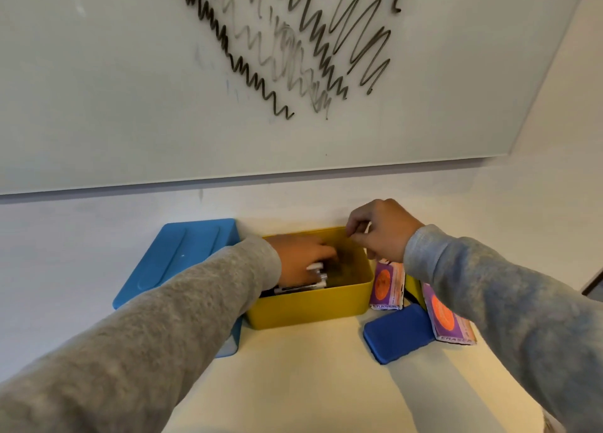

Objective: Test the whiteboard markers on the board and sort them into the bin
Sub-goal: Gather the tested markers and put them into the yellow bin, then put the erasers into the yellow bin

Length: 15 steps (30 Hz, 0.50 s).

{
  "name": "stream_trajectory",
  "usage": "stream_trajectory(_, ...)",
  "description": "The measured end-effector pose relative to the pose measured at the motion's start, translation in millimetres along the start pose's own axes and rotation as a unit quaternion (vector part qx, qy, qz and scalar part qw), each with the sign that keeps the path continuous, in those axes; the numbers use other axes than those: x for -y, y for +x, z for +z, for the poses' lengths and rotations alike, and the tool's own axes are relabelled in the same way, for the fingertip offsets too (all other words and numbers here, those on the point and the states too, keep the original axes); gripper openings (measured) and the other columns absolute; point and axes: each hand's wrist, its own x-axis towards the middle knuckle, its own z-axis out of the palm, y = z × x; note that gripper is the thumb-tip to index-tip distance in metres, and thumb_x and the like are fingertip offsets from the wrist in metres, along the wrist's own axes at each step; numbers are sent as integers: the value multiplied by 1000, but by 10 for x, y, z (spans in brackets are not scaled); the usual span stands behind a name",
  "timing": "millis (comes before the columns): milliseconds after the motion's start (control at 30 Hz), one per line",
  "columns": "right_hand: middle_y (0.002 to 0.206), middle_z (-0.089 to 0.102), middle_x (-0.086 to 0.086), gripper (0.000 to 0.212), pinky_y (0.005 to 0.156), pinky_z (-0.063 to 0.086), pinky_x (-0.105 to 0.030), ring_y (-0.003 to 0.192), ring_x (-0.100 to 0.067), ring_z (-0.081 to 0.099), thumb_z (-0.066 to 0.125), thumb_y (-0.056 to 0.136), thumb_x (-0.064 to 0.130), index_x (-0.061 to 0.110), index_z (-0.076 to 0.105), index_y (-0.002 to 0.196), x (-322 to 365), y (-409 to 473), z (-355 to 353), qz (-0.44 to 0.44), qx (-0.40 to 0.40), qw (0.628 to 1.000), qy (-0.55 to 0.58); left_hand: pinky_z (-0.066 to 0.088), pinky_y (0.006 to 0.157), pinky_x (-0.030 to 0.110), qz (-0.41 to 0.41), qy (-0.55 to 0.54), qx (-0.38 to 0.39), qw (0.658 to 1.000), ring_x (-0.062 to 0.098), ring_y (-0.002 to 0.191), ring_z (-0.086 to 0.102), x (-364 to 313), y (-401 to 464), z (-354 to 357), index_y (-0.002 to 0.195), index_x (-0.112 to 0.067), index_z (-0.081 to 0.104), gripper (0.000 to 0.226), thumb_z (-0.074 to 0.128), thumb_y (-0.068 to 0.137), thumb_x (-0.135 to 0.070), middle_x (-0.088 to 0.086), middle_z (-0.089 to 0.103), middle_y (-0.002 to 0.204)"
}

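We look down over two grey-sleeved arms reaching to the far side of a pale desk [310, 383] that meets a white wall. On the wall above hangs a whiteboard [130, 89], tilted in our wide view, covered near its top middle with several black zigzag scribbles [303, 40], some bold and dark, others faint and grey.

At the far middle of the desk, against the wall, sits an open yellow bin [313, 308]. Our left hand [303, 259] is down inside it, fingers curled around what looks like a whiteboard marker [315, 267] with a white end; we cannot tell exactly how the grip sits, as the hand hides most of it. More markers [293, 289], dark-bodied with pale ends, lie on the bin's floor just below that hand, along the near wall.

Our right hand [381, 230] hovers over the far right corner of the bin, fingers bent and thumb meeting the fingertips as if pinching something very small; whatever it pinches, if anything, is too small to make out.

Just left of the bin, touching it, a blue lid [182, 259] lies on the desk, partly under our left sleeve. To the right of the bin are two purple and orange eraser packets [386, 285], one leaning beside the bin and one nearer us, and a dark blue eraser [398, 334] lies flat between them, close to the bin's near right corner
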Motion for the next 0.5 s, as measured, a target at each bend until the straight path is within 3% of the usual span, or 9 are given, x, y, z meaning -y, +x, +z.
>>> stream_trajectory(167, 86, 69, 3, 12, 45, 45, -13, 52, -13, 68, 65, 92, 13, 19, 73, 98, -323, -340, -294, 49, -63, 997, -17, 46, 76, 32, -12, -54, -156, 986, 15, 91, 53, -270, 64, -350, 114, -28, 55, 17, 51, 99, -34, -8, 52, 101)
stream_trajectory(267, 90, 69, 1, 13, 54, 53, -19, 58, -13, 68, 67, 93, 18, 21, 71, 105, -547, -502, -312, 103, -59, 992, -42, 49, 75, 32, -3, -56, -194, 979, 14, 89, 54, -476, 195, -458, 107, -30, 54, 11, 51, 98, -33, -9, 56, 99)
stream_trajectory(400, 99, 64, 1, 23, 77, 59, -32, 82, -19, 66, 67, 95, 26, 22, 65, 117, -744, -686, -251, 170, -47, 982, -64, 54, 78, 37, -18, -41, -141, 989, 17, 90, 57, -710, 430, -477, 115, -30, 51, 23, 49, 97, -44, -5, 60, 102)
stream_trajectory(500, 107, 67, -1, 31, 81, 59, -33, 90, -20, 66, 68, 93, 35, 25, 61, 121, -870, -776, -182, 211, -33, 974, -70, 54, 78, 39, -48, -15, -58, 997, 21, 89, 59, -840, 597, -424, 123, -28, 48, 39, 44, 97, -56, 0, 63, 105)
